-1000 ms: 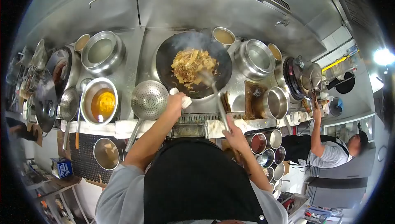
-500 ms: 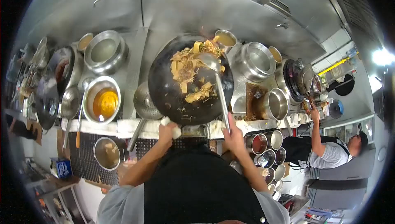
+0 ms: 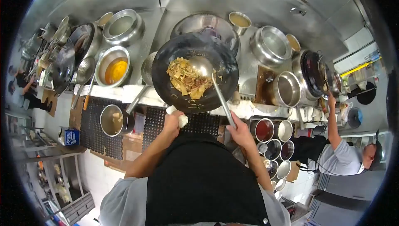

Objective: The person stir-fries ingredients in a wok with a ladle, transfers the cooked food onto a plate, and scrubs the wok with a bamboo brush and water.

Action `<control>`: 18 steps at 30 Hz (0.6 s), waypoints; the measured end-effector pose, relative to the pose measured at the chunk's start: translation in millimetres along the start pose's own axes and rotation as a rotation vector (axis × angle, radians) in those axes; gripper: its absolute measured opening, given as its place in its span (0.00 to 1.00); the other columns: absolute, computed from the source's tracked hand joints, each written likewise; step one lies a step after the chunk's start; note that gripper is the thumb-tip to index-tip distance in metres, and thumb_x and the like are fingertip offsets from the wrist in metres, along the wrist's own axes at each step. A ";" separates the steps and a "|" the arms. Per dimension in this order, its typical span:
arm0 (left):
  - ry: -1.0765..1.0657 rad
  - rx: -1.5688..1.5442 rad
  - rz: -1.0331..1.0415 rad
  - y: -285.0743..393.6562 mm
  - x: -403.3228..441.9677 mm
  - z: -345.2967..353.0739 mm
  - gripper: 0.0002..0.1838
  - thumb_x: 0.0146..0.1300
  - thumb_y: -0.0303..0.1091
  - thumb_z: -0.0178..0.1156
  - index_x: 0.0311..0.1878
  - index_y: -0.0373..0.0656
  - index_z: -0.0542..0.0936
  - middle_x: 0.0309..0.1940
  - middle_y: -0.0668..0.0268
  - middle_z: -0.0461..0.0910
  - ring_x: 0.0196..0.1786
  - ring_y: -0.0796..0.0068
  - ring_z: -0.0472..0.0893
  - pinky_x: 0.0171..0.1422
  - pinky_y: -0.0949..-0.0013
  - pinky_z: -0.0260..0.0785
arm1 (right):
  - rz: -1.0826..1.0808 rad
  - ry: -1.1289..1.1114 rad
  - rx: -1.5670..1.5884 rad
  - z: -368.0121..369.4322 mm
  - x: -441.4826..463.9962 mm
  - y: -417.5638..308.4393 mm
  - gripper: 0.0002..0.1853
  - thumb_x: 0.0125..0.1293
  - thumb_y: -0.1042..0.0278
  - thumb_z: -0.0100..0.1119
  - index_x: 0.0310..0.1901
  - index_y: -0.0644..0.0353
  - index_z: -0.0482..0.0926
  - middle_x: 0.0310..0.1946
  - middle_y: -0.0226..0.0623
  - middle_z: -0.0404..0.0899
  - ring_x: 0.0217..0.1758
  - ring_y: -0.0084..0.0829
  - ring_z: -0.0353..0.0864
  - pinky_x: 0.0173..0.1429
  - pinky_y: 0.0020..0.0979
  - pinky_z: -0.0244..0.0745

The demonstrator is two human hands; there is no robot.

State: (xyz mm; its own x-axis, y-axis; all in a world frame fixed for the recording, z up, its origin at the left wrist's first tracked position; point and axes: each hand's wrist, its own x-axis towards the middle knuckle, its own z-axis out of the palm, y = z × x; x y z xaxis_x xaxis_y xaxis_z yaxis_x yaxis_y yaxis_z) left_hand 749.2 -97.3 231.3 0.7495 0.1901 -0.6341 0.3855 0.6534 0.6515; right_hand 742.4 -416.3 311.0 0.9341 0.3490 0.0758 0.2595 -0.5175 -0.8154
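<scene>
A black wok [image 3: 226, 55] is raised off its burner and tilted toward me. Flat yellowish pieces mixed with thin shreds, a stir-fry [image 3: 187, 82], lie gathered in it. My left hand [image 3: 169, 124] is closed round a white cloth [image 3: 183, 121] at the wok's near left edge; the grip on the rim is partly hidden. In my right hand [image 3: 241, 132] is the handle of a steel ladle [image 3: 222, 99]. The ladle's bowl rests against the upper side of the food inside the wok.
The steel burner ring [image 3: 195, 20] shows behind the wok. To the left are a skimmer [image 3: 146, 70], a bowl of orange oil [image 3: 114, 70] and a pot [image 3: 104, 122]. Rightward stand an empty pot [image 3: 286, 89] and several sauce tins [image 3: 264, 130]. A co-worker [image 3: 341, 153] works at the right.
The wok has come up off the burner and toward me, exposing the ring behind. Its spread-out food is now gathered together. My view has shifted, and both hands keep their grips.
</scene>
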 end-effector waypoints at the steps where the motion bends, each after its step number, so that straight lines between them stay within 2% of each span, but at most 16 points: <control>1: 0.061 0.062 -0.008 -12.1 -13.5 -3.7 0.11 0.60 0.24 0.62 0.47 0.33 0.79 0.37 0.60 0.82 0.36 0.64 0.84 0.40 0.60 0.79 | -0.104 0.079 -0.190 9.8 0.5 4.2 0.37 0.73 0.75 0.57 0.82 0.53 0.57 0.32 0.35 0.82 0.25 0.27 0.80 0.31 0.29 0.76; 2: 0.125 0.122 -0.015 -21.3 -26.1 -9.9 0.10 0.61 0.25 0.62 0.45 0.33 0.79 0.35 0.59 0.83 0.35 0.64 0.84 0.39 0.59 0.78 | -0.095 0.063 -0.170 14.7 -4.4 6.8 0.37 0.73 0.75 0.57 0.82 0.53 0.57 0.32 0.35 0.82 0.25 0.27 0.80 0.31 0.29 0.76; 3: 0.091 0.199 0.037 -36.7 -26.5 -25.8 0.10 0.66 0.31 0.65 0.45 0.36 0.79 0.34 0.61 0.83 0.34 0.66 0.84 0.38 0.60 0.79 | 0.200 -0.003 0.304 13.1 -4.6 -11.6 0.38 0.74 0.75 0.56 0.83 0.51 0.56 0.27 0.32 0.77 0.21 0.23 0.75 0.26 0.26 0.71; 4: 0.115 0.204 0.024 -37.0 -35.2 -29.7 0.10 0.66 0.31 0.65 0.45 0.36 0.79 0.34 0.61 0.83 0.34 0.66 0.84 0.38 0.60 0.79 | 0.504 -0.069 0.771 14.2 -7.2 -21.1 0.38 0.75 0.76 0.54 0.83 0.50 0.54 0.21 0.29 0.71 0.17 0.19 0.71 0.21 0.24 0.66; 5: 0.050 0.198 0.024 -32.6 -35.6 -29.3 0.12 0.70 0.38 0.64 0.46 0.38 0.80 0.34 0.62 0.83 0.34 0.67 0.84 0.37 0.60 0.79 | 0.505 -0.028 0.888 18.4 -9.8 -17.7 0.37 0.76 0.74 0.53 0.83 0.50 0.53 0.20 0.29 0.70 0.17 0.23 0.71 0.22 0.27 0.69; 6: -0.021 0.184 0.028 -25.7 -35.3 -27.3 0.15 0.73 0.44 0.64 0.46 0.40 0.80 0.33 0.64 0.83 0.33 0.68 0.84 0.36 0.61 0.78 | 0.515 0.017 0.996 19.9 -8.4 -20.2 0.38 0.77 0.73 0.53 0.84 0.49 0.51 0.20 0.28 0.67 0.17 0.23 0.70 0.21 0.27 0.68; 7: -0.029 0.219 -0.070 -20.5 -33.7 -31.9 0.22 0.76 0.56 0.60 0.48 0.43 0.80 0.34 0.66 0.82 0.33 0.70 0.83 0.36 0.61 0.78 | 0.496 0.023 1.128 21.3 -8.8 -17.1 0.38 0.77 0.74 0.53 0.84 0.49 0.50 0.20 0.27 0.66 0.17 0.23 0.69 0.21 0.27 0.67; 8: -0.045 0.112 -0.162 -18.1 -28.0 -39.4 0.24 0.76 0.59 0.58 0.50 0.44 0.80 0.35 0.67 0.83 0.35 0.71 0.84 0.35 0.62 0.78 | 0.472 0.026 1.256 22.6 -8.5 -15.1 0.38 0.77 0.74 0.52 0.84 0.49 0.49 0.20 0.27 0.65 0.18 0.23 0.68 0.21 0.27 0.66; 11: -0.042 -0.009 -0.206 -8.0 -43.4 -73.7 0.25 0.75 0.59 0.59 0.52 0.44 0.80 0.35 0.67 0.83 0.36 0.72 0.84 0.36 0.63 0.79 | 0.475 0.072 1.356 29.2 -7.0 -59.7 0.38 0.78 0.74 0.52 0.84 0.50 0.47 0.22 0.26 0.65 0.18 0.22 0.67 0.22 0.27 0.65; 13: -0.082 0.100 -0.096 -10.9 -60.9 -117.4 0.21 0.75 0.52 0.62 0.55 0.43 0.81 0.39 0.65 0.84 0.36 0.70 0.84 0.43 0.62 0.80 | 0.426 0.013 1.229 42.6 -7.1 -76.7 0.39 0.77 0.75 0.52 0.84 0.51 0.47 0.23 0.27 0.66 0.18 0.22 0.67 0.22 0.26 0.65; 14: -0.083 0.270 -0.088 -16.4 -64.4 -149.4 0.18 0.70 0.45 0.67 0.53 0.41 0.83 0.39 0.64 0.86 0.37 0.69 0.85 0.45 0.61 0.81 | 0.374 -0.030 1.116 53.9 -6.3 -87.6 0.39 0.77 0.75 0.52 0.84 0.52 0.47 0.24 0.27 0.67 0.18 0.22 0.67 0.22 0.26 0.66; 16: 0.019 0.862 0.050 -25.0 -77.9 -223.5 0.21 0.61 0.44 0.71 0.50 0.38 0.86 0.40 0.55 0.89 0.41 0.60 0.88 0.49 0.57 0.81 | 0.311 -0.123 0.859 85.6 -0.2 -122.5 0.39 0.76 0.75 0.54 0.84 0.54 0.49 0.24 0.26 0.67 0.18 0.19 0.66 0.22 0.22 0.65; 18: 0.173 1.296 0.024 -41.5 -93.3 -304.4 0.25 0.54 0.49 0.73 0.48 0.37 0.87 0.43 0.45 0.88 0.47 0.49 0.89 0.53 0.52 0.80 | 0.301 -0.257 0.632 130.8 8.8 -162.5 0.40 0.74 0.78 0.53 0.84 0.55 0.50 0.25 0.25 0.70 0.18 0.18 0.67 0.23 0.22 0.67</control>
State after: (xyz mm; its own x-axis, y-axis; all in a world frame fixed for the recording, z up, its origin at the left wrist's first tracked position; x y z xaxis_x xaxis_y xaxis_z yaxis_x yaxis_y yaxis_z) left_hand 499.5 80.9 136.6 0.7222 0.3459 -0.5990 0.6806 -0.5092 0.5267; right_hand 676.4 -226.9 369.1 0.8357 0.4745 -0.2766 -0.2616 -0.0991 -0.9601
